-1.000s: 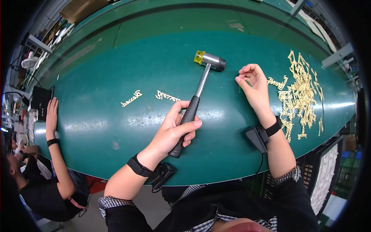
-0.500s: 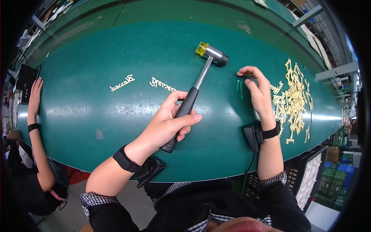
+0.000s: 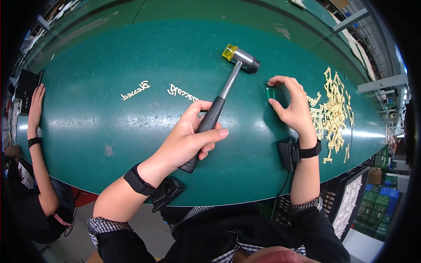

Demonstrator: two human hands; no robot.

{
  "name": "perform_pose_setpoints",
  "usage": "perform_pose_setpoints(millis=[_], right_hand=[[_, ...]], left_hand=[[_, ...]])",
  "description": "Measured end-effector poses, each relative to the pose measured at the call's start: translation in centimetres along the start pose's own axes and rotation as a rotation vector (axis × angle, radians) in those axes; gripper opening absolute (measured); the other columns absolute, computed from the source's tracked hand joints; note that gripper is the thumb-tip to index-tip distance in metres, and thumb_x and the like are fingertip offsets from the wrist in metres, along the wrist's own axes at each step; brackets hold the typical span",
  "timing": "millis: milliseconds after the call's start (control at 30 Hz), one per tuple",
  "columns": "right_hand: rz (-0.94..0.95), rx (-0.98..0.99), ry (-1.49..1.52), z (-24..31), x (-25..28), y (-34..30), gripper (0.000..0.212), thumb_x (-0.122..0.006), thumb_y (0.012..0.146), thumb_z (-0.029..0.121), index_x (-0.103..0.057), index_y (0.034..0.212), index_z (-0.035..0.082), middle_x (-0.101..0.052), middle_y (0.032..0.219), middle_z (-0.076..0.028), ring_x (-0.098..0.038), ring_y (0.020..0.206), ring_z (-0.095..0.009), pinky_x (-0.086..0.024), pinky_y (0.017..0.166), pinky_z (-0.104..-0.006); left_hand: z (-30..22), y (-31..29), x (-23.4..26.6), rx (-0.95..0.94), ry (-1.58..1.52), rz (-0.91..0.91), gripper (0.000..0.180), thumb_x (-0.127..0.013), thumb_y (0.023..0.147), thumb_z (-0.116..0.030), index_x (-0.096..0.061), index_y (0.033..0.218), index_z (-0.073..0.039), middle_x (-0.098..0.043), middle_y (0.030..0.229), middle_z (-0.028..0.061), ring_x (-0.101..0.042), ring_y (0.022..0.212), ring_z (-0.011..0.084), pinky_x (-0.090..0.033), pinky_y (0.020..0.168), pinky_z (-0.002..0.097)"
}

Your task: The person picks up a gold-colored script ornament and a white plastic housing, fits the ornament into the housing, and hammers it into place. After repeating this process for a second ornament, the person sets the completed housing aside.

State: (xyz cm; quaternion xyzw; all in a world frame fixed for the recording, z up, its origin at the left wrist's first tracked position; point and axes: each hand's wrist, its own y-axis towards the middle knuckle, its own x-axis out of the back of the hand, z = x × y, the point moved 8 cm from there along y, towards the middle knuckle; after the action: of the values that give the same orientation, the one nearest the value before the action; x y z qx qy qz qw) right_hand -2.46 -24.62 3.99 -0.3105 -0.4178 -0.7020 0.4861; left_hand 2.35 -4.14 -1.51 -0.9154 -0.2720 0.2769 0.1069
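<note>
My left hand (image 3: 190,133) is wrapped round the black grip of a two-faced mallet (image 3: 212,115), whose metal head with one yellow and one black face points away from me. Two small thin green strips (image 3: 270,94) lie on the green table (image 3: 237,179). My right hand (image 3: 294,108) hovers about them with thumb and index finger apart and nothing visible between them. Left of the mallet lie two pale script-word cutouts, one (image 3: 136,90) flat and whole in view, the other (image 3: 182,92) partly hidden behind my left hand.
A large heap of similar pale cutouts (image 3: 335,109) lies right of my right hand. At the far left a co-worker's hand (image 3: 36,105) rests by a black box (image 3: 27,90). A black crate (image 3: 346,197) with white pieces stands below the table's right edge.
My right thumb has moved left and down, away from the index finger, toward the green strips. My left hand still grips the mallet, nearly in place.
</note>
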Motion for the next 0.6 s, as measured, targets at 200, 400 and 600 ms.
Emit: perform_pose_setpoints(millis=[200,400,600], right_hand=[[0.018,0.038,-0.034,0.0,-0.1,0.0,0.039,-0.068,0.066,-0.001,-0.056,0.102,0.005,-0.065,0.094,-0.006,-0.06,0.097,-0.022,-0.037,0.094,-0.0346],[0.034,-0.021,0.04,-0.7,-0.4,0.0,0.039,-0.067,0.066,-0.002,-0.053,0.102,0.004,-0.063,0.093,-0.008,-0.06,0.097,-0.023,-0.04,0.09,-0.0343],[0.007,-0.038,0.147,-0.8,-0.4,0.0,0.038,-0.066,0.068,-0.006,-0.051,0.102,0.002,-0.059,0.09,-0.009,-0.062,0.092,-0.021,-0.046,0.085,-0.0325]], left_hand=[[0.1,0.0,0.1,0.001,0.005,-0.003,0.041,-0.062,0.084,-0.007,-0.038,0.117,-0.008,-0.054,0.084,0.0021,-0.045,0.052,0.0051,-0.037,0.043,0.02],[0.0,0.0,0.0,0.004,0.007,-0.005,0.041,-0.062,0.084,-0.007,-0.038,0.117,-0.008,-0.054,0.085,0.0022,-0.045,0.052,0.005,-0.037,0.042,0.02],[0.0,-0.1,0.0,0.003,0.002,0.0,0.042,-0.063,0.084,-0.008,-0.038,0.117,-0.008,-0.054,0.085,0.0023,-0.044,0.052,0.0049,-0.037,0.042,0.0198]])
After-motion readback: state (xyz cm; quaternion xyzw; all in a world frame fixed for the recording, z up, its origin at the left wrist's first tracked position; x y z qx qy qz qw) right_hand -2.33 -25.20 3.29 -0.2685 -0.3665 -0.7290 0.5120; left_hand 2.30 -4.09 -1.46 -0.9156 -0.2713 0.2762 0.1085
